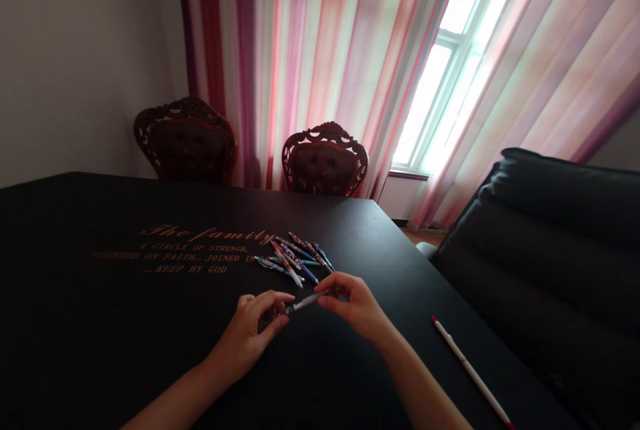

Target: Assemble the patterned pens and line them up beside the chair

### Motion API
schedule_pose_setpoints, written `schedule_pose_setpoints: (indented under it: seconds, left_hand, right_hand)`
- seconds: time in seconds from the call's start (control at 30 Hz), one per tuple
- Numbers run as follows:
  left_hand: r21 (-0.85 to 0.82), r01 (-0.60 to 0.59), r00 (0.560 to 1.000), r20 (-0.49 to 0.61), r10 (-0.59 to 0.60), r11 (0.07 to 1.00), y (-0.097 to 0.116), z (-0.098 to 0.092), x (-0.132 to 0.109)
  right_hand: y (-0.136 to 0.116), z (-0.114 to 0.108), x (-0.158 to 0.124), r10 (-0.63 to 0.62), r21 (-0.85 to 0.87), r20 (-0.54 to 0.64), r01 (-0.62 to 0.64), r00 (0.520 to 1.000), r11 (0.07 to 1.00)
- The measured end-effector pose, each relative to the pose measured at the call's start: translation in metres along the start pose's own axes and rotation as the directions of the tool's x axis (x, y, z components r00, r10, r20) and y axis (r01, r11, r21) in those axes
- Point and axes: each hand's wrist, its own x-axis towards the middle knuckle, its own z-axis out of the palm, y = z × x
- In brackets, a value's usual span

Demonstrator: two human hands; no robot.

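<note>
My left hand [263, 320] and my right hand [350, 300] meet over the dark table. Between them is a slim, whitish pen [306, 301], with its left end in the fingers of my left hand and its right end pinched by my right thumb and fingers. Whether it is one piece or two parts I cannot tell. Just beyond the hands lies a loose pile of pens [295, 260], several of them, in blue, red, white, green and patterned barrels, pointing in different directions.
A long white stick with red ends [470, 369] lies near the right edge of the black table [100, 350], which bears gold lettering. Two carved chairs [325, 160] stand at its far side. On the right is a dark leather sofa [560, 250]. Striped curtains [310, 50] hang behind.
</note>
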Motion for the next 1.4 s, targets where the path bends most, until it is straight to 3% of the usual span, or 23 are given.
schedule_pose_setpoints:
  seconds: [0.17,0.5,0.73,1.4]
  left_hand:
    - [0.021,-0.018,0.999,0.045,0.017,1.000,0.003,-0.002,0.001]
    - [0.038,-0.059,0.998,0.031,0.058,0.998,0.004,-0.003,0.001]
    - [0.051,-0.109,0.994,0.023,0.108,0.993,0.001,-0.002,0.001]
    - [0.037,-0.089,0.996,0.026,0.088,0.995,0.000,-0.004,0.001]
  right_hand:
    - [-0.001,0.002,0.000,0.007,0.004,0.005,-0.007,1.000,1.000]
    - [-0.003,0.007,-0.001,0.024,0.003,0.016,-0.024,1.000,1.000]
    - [-0.002,0.016,-0.003,0.033,-0.249,0.008,-0.030,0.999,0.968]
    - [-0.006,0.018,-0.004,-0.043,-0.210,0.044,0.052,0.998,0.976]
